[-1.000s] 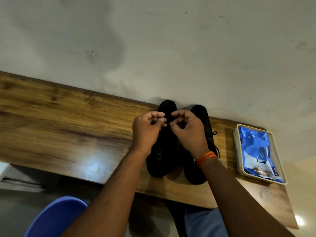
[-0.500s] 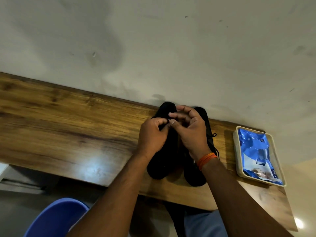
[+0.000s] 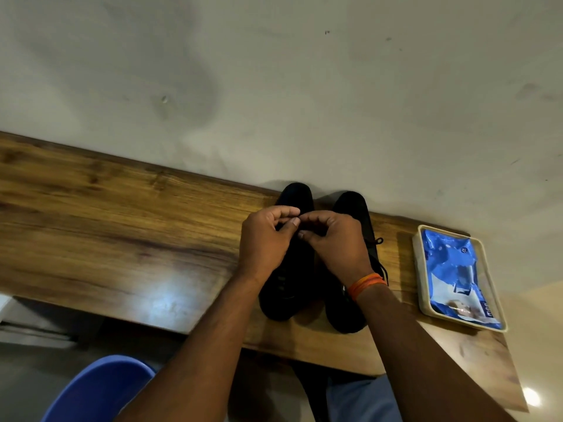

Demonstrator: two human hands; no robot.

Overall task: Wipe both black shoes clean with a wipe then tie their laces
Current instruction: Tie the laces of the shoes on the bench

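Shoes: left shoe & right shoe side by side on bench, toes far, long axis near-far.
L hand: fingers curled, pinching lace over left shoe.
R hand: curled, pinching same lace.
Key relation: knot directly under fingertips; both hands equally near.

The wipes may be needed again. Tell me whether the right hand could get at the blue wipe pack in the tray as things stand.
Probably yes. The blue wipe pack lies uncovered in the tray to the right of the shoes, with bare wood between. But the right hand is busy at the left shoe, so it must let go first.
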